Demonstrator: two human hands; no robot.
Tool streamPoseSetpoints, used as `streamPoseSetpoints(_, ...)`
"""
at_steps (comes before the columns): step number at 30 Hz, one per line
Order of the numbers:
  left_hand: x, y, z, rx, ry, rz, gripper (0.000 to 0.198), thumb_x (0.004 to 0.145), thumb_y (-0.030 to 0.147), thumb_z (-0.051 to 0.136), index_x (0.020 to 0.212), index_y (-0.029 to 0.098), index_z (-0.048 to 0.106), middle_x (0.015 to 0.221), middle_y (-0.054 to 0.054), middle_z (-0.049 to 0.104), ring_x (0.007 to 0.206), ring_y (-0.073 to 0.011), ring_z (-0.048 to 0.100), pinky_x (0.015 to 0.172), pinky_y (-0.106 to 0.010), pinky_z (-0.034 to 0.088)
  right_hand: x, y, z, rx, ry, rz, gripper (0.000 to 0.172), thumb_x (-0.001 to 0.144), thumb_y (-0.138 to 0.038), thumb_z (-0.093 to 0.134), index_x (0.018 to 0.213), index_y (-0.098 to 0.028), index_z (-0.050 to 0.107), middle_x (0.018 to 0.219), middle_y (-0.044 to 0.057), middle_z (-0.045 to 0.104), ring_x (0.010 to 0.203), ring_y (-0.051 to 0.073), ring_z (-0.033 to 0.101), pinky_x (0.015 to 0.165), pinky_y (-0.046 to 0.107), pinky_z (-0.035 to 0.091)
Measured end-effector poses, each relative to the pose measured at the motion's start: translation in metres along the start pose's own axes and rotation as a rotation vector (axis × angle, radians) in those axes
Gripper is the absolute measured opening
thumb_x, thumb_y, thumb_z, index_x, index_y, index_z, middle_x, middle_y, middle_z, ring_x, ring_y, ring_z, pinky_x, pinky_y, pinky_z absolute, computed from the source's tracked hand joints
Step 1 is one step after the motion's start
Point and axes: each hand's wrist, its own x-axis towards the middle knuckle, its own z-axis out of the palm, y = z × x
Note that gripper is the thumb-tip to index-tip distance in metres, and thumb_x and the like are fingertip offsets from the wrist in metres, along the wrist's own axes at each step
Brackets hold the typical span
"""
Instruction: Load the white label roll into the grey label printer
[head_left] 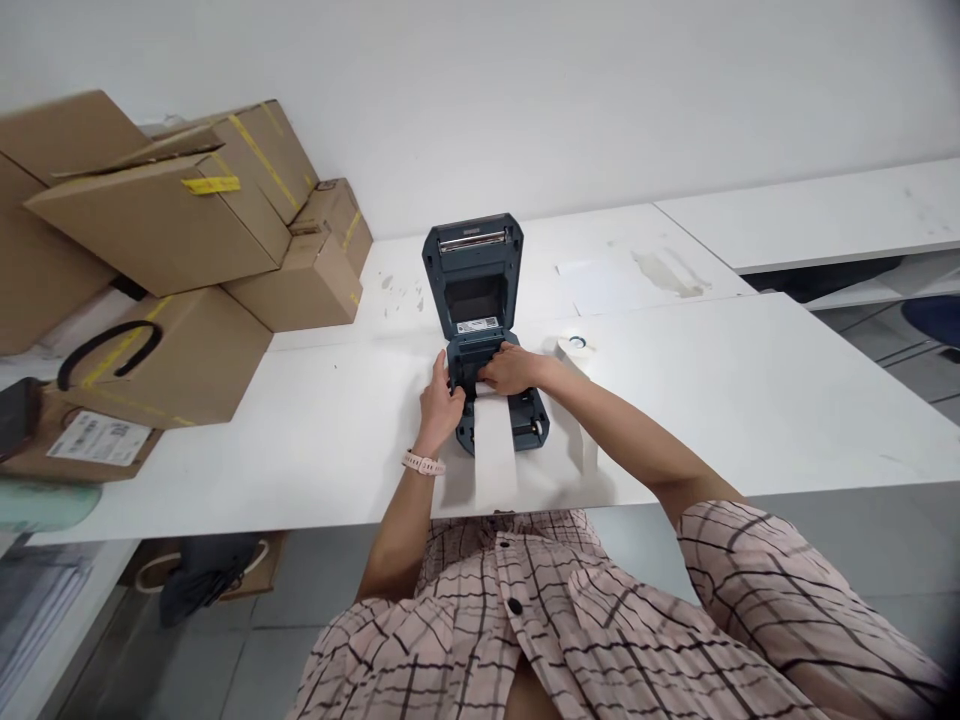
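Observation:
A dark blue label printer [480,300] stands on the white table [750,400] with its lid raised. A white paper strip [495,450] runs out of its open bay toward the table's front edge. My left hand [440,398], a pink watch on its wrist, grips the printer's left side beside the strip. My right hand [510,368] lies over the bay with fingers curled down on the paper where it enters the printer. What sits under the fingers is hidden. A second white strip [583,445] lies on the table to the right of the printer.
Several cardboard boxes [187,230] are stacked at the back left, one bearing a black loop handle. A small white roll [576,345] sits just right of the printer. A sheet of paper [600,285] lies behind it. Bags [202,575] sit on the floor under the table.

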Motion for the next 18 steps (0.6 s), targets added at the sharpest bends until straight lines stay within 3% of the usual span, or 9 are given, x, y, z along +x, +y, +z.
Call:
streamPoseSetpoints(5,-0.002,0.0,0.001,-0.043,-0.015,0.001,0.082,0.086,0.017,0.056,0.164,0.026,0.03,0.15,-0.013,0.062,0.132,-0.0333,0.064,0.11,-0.055,0.049,-0.018,0.0,-0.02,0.119,-0.032,-0.105,0.033,0.091,-0.024,0.06,0.121,-0.02,0.072,0.105,0.009,0.079,0.099,0.028,0.071,0.095,0.042,0.05)
streamPoseSetpoints(9,-0.004,0.0,-0.001,-0.063,-0.027,-0.013,0.079,0.089,0.02,0.056,0.163,0.025,0.032,0.154,-0.014,0.059,0.138,-0.0338,0.059,0.111,-0.054,0.048,-0.075,0.014,-0.028,0.553,0.087,-0.34,0.053,0.097,-0.046,0.059,0.146,-0.024,0.056,0.13,0.009,0.071,0.108,0.022,0.068,0.09,0.037,0.055)
streamPoseSetpoints(11,-0.005,0.0,-0.001,-0.08,-0.034,-0.018,0.077,0.09,0.022,0.056,0.163,0.025,0.032,0.155,-0.014,0.057,0.141,-0.0331,0.058,0.113,-0.053,0.048,-0.121,0.031,-0.013,0.769,0.211,-0.47,0.064,0.092,-0.065,0.063,0.142,-0.026,0.061,0.125,0.01,0.071,0.108,0.024,0.068,0.094,0.042,0.055)
streamPoseSetpoints(13,-0.006,0.0,-0.001,-0.105,-0.039,-0.02,0.075,0.092,0.024,0.055,0.164,0.027,0.032,0.157,-0.013,0.056,0.142,-0.0325,0.056,0.113,-0.053,0.048,-0.174,0.052,0.016,0.884,0.363,-0.53,0.059,0.082,-0.082,0.06,0.109,-0.033,0.076,0.095,0.005,0.073,0.09,0.024,0.069,0.092,0.049,0.055)
streamPoseSetpoints(15,-0.008,0.0,0.0,-0.111,-0.029,-0.026,0.073,0.093,0.026,0.055,0.163,0.028,0.034,0.158,-0.013,0.054,0.145,-0.0323,0.054,0.114,-0.053,0.047,-0.228,0.069,0.05,1.013,0.619,-0.53,0.054,0.072,-0.091,0.06,0.081,-0.04,0.074,0.062,0.001,0.06,0.066,0.024,0.061,0.078,0.052,0.057)
streamPoseSetpoints(16,-0.008,0.0,0.001,-0.11,-0.023,-0.031,0.072,0.093,0.026,0.055,0.163,0.028,0.035,0.159,-0.013,0.054,0.146,-0.0323,0.053,0.115,-0.053,0.046,-0.252,0.076,0.065,1.061,0.759,-0.467,0.047,0.07,-0.088,0.064,0.075,-0.042,0.071,0.055,0.0,0.053,0.059,0.024,0.057,0.071,0.052,0.057)
streamPoseSetpoints(17,-0.008,0.0,0.001,-0.108,-0.02,-0.037,0.072,0.093,0.027,0.055,0.162,0.028,0.036,0.16,-0.013,0.052,0.147,-0.0322,0.051,0.117,-0.053,0.046,-0.273,0.08,0.075,1.105,0.922,-0.31,0.044,0.07,-0.086,0.066,0.073,-0.042,0.069,0.055,0.001,0.051,0.058,0.026,0.056,0.071,0.054,0.056)
streamPoseSetpoints(18,-0.008,0.0,0.002,-0.108,-0.018,-0.042,0.071,0.094,0.027,0.056,0.162,0.028,0.037,0.161,-0.012,0.051,0.148,-0.0319,0.05,0.118,-0.053,0.045,-0.29,0.083,0.082,1.122,0.99,-0.167,0.039,0.069,-0.081,0.071,0.075,-0.042,0.069,0.058,0.002,0.054,0.061,0.028,0.058,0.072,0.056,0.056)
